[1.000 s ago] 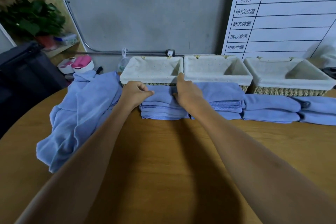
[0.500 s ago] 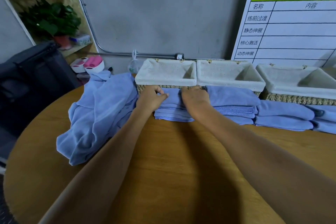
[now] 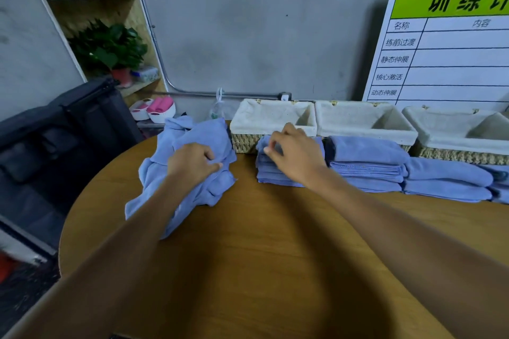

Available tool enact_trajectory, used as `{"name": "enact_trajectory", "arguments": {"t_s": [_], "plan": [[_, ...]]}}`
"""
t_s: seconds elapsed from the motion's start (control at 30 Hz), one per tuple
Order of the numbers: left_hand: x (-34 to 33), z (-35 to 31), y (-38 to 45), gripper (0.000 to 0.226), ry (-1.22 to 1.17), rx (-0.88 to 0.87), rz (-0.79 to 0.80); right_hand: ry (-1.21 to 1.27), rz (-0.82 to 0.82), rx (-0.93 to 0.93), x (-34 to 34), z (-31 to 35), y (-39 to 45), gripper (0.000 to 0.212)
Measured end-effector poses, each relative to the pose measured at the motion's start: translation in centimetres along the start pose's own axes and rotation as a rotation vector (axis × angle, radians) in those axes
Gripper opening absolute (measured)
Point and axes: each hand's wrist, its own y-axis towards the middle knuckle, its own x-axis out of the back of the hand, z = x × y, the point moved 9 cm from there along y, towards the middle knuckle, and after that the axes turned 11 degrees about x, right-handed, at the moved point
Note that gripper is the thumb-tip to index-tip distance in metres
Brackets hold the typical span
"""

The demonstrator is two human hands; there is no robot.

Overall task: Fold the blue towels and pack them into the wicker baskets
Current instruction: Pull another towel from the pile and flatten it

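Blue loose towels [image 3: 190, 135] at the desk's left edge lie under the gripping left hand [image 3: 192, 164]; the right hand [image 3: 296, 155], fingers loosely curled, rests on the folded stack [image 3: 272, 173].

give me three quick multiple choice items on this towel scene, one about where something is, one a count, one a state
1. Where is the unfolded towel pile?
A. left of the baskets
B. inside a basket
C. on the shelf

2. How many wicker baskets show?
A. one
B. three
C. five

3. What is in the left basket?
A. folded towels
B. a plant
C. nothing seen but its liner

Answers:
1 A: the pile lies on the table beside the left basket, under the left hand.
2 B: three lined baskets stand in a row by the wall.
3 C: the folded stack under the right hand sits in front of it.
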Motion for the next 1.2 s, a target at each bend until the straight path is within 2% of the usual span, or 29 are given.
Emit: {"name": "enact_trajectory", "arguments": {"t_s": [0.1, 0.23, 0.33, 0.43, 0.53, 0.63, 0.7, 0.77, 0.83, 0.9, 1.0, 1.13, 1.2], "plan": [[0.3, 0.7, 0.3, 0.016, -0.071, 0.034, -0.104, 0.068, -0.02, 0.042, -1.7, 1.7, -0.1, 0.024], [3.2, 0.6, -0.1, 0.017, -0.335, 0.031, -0.141, 0.224, -0.021, -0.012, -2.5, 2.0, -0.2, 0.026], [7.1, -0.7, -1.6, 0.009, -0.694, 0.028, -0.149, 0.672, -0.037, -0.15, -1.5, 2.8, 0.1, 0.032], [8.4, -3.9, -4.6, 0.013, -0.982, 0.007, -0.01, 1.224, 0.056, -0.355, -0.5, 5.0, -0.3, 0.043], [7.0, -7.2, -8.5, 0.012, -1.088, 0.025, 0.152, 1.418, 0.15, -0.379, 0.9, 6.3, -1.8, 0.042], [4.9, -9.7, -12.0, 0.012, -1.122, 0.023, 0.373, 1.384, 0.101, -0.364, 2.9, 4.4, -4.4, 0.036], [4.4, -10.9, -13.4, 0.017, -1.057, -0.005, 0.43, 1.346, 0.034, -0.357, 4.4, 2.4, -6.7, 0.033], [5.5, -12.4, -13.9, 0.02, -0.974, -0.076, 0.347, 1.164, -0.032, -0.285, 6.7, 0.3, -8.5, 0.034], [7.5, -15.1, -14.0, 0.016, -0.864, -0.238, 0.189, 0.863, -0.084, -0.175, 9.7, -1.2, -9.5, 0.037], [8.7, -19.1, -14.0, 0.01, -0.724, -0.436, 0.109, 0.638, -0.145, -0.097, 12.7, -2.2, -10.1, 0.029], [7.7, -25.4, -13.7, 0.022, -0.579, -0.632, 0.251, 0.445, -0.34, -0.103, 17.5, -4.2, -11.0, 0.02], [6.7, -30.4, -12.7, 0.018, -0.583, -0.633, 0.408, 0.385, -0.417, -0.12, 21.6, -6.8, -12.6, 0.005], [7.0, -31.9, -12.8, 0.01, -0.606, -0.656, 0.4, 0.393, -0.447, -0.167, 22.9, -8.4, -13.5, 0.014]]}}
